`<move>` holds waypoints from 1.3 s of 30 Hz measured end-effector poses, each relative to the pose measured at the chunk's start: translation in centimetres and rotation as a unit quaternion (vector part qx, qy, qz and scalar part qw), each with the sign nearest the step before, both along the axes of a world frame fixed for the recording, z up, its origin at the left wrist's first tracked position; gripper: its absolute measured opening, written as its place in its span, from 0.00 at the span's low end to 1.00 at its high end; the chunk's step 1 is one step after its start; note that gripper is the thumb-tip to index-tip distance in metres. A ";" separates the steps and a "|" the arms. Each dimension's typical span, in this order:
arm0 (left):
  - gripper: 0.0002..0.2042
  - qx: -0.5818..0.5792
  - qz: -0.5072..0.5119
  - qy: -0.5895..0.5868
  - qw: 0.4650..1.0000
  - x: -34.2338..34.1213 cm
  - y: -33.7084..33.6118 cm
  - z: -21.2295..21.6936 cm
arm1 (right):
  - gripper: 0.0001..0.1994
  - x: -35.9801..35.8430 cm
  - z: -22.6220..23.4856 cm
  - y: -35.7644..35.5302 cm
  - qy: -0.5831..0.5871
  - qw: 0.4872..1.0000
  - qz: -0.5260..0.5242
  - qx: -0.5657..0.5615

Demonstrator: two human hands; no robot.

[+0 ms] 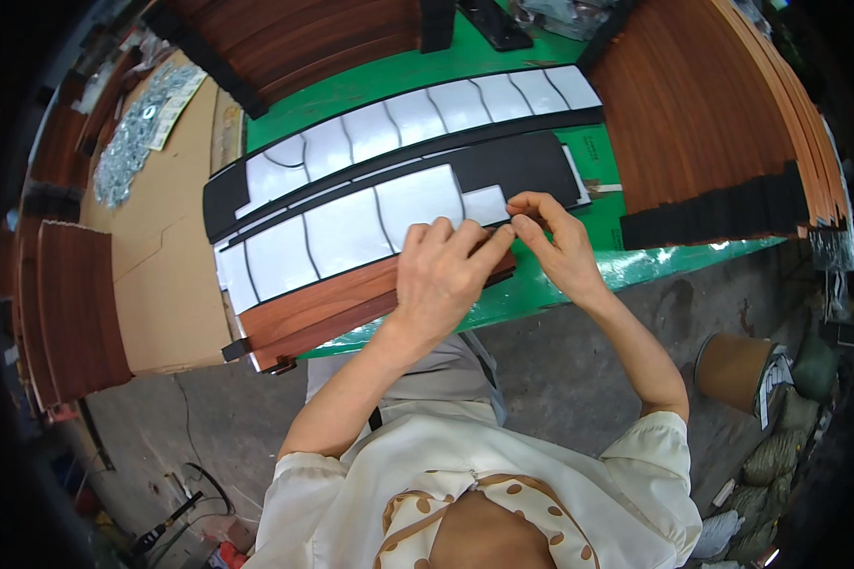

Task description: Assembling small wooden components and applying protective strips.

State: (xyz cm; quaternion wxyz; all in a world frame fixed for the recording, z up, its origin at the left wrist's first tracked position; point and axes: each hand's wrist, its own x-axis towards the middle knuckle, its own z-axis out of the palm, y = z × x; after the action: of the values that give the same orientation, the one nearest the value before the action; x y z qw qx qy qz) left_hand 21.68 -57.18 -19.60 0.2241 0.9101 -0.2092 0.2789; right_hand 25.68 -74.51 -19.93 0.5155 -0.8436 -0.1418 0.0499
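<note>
A wood-grain board [323, 308] lies at the near edge of the table with a white sheet [342, 228] over it, crossed by thin black lines. My left hand [443, 275] rests palm down on the sheet's near edge, fingers apart, one fingertip reaching to the right end. There, beside a small white piece [485, 204], my right hand [555, 244] is closed in a pinch. What sits between its thumb and finger is too small to make out. Behind lie a black panel [522, 161] and a second white sheet [417, 119] with black lines.
Stacked wood-grain boards with black ends stand at the right [707, 123] and far side [304, 47] of the green table [579, 275]. Cardboard [161, 284] at left bears a heap of clear bags with small metal parts [133, 142]. A dark phone-like object [495, 24] lies at the back.
</note>
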 end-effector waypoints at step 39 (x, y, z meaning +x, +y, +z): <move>0.15 -0.190 0.302 0.111 0.927 -19.2 21.7 -1.7 | 0.20 -3.2 -3.1 3.1 0.018 0.997 -0.043 0.056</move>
State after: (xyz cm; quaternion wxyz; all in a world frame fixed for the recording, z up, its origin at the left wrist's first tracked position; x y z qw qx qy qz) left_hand 2.44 -35.46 -21.29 0.3198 0.8957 0.1589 0.2649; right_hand 22.52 -71.43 -22.99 0.5663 -0.8175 -0.0989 0.0347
